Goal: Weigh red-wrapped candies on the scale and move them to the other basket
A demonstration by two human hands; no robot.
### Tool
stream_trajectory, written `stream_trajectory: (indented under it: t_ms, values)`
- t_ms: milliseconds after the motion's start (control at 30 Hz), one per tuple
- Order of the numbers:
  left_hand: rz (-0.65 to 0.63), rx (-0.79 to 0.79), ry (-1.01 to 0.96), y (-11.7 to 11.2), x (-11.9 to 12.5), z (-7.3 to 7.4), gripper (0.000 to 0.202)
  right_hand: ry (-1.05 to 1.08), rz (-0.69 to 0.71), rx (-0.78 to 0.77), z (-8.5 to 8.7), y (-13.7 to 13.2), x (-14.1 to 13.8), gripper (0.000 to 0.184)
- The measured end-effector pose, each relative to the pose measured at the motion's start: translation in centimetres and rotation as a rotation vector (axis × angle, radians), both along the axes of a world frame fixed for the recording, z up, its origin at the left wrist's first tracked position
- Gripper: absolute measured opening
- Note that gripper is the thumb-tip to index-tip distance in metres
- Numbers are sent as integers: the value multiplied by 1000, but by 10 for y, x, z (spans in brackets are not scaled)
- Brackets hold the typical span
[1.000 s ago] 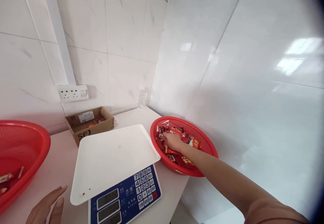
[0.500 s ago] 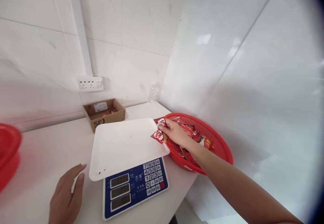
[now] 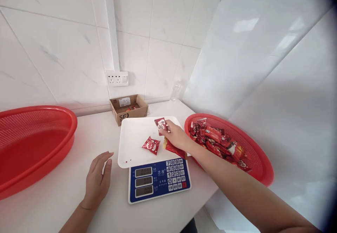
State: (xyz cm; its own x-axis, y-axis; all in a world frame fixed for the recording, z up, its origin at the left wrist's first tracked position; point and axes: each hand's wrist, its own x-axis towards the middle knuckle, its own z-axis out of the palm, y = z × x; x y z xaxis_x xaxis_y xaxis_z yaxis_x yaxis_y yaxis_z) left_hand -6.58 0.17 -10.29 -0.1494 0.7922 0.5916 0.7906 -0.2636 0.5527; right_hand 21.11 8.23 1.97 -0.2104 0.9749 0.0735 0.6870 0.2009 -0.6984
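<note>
My right hand (image 3: pixel 176 137) hovers over the white pan of a blue digital scale (image 3: pixel 134 138), closed on several red candy packets (image 3: pixel 161 124). One red packet (image 3: pixel 151 145) lies loose on the pan just left of that hand. At the right stands a red mesh basket (image 3: pixel 259 162) filled with more red wrapped candies (image 3: pixel 216 140). My left hand (image 3: pixel 98 178) rests flat on the white counter, fingers stretched out, just left of the scale and holding nothing.
A second large red basket (image 3: pixel 34 145) sits at the left of the counter. A small open cardboard box (image 3: pixel 129 109) stands by the wall under a power socket (image 3: pixel 117 78). A clear bottle (image 3: pixel 176 91) is in the corner. The counter edge runs close below the scale.
My right hand lifted packets out of the right basket and carried them left over the scale pan. One packet now lies on the pan. My view shifted right and down.
</note>
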Motion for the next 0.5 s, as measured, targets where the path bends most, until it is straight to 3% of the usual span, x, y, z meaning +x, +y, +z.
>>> stream_trajectory:
  t_ms: [200,367,500]
  values:
    - [-8,4,-11,0,1,0,30,-229,37,-159,6,-4,25,27]
    - [4,4,-11,0,0,0,30,-327,34,-31,7,-16,22,37]
    - [5,-1,-7,1,1,1,28,-292,236,59,6,-29,5,34]
